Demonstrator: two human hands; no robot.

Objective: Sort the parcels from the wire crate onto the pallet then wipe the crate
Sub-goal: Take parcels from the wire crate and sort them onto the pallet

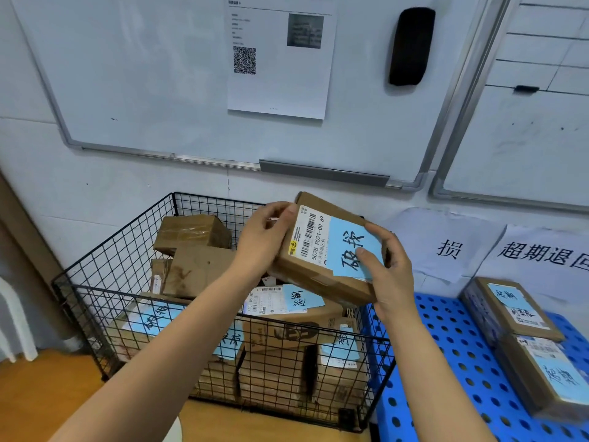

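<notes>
parcel in both hands, above crate

Matt brown cardboard parcel with paper labels; black wire crate; blue perforated plastic pallet; glossy whiteboard.

Wooden floor, bearing a black wire crate, with a blue perforated pallet just beside its right side. On the pallet, two parcels end to end: far parcel, near parcel, blue notes upward.
</notes>
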